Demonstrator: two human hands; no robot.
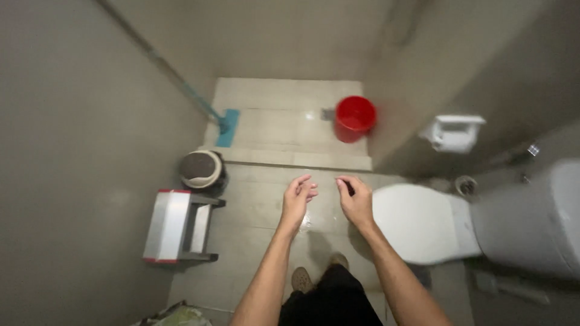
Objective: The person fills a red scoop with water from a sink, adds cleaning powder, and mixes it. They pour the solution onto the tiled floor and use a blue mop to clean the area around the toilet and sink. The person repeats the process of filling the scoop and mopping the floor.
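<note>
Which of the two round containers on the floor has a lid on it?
The dark bin beside the step stool, by the left wall, has a domed lid. The red bucket further back stands open, with no lid.

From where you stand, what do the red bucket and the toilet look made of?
The red bucket looks like smooth plastic: uniform bright colour with a soft sheen. The toilet lid looks like glossy white plastic, the tank probably glazed ceramic, though the blur leaves that open.

A small tiled bathroom: white toilet [423, 223] by the wall, paper holder [454, 133], red bucket [354, 118], mop [226, 128].
</note>
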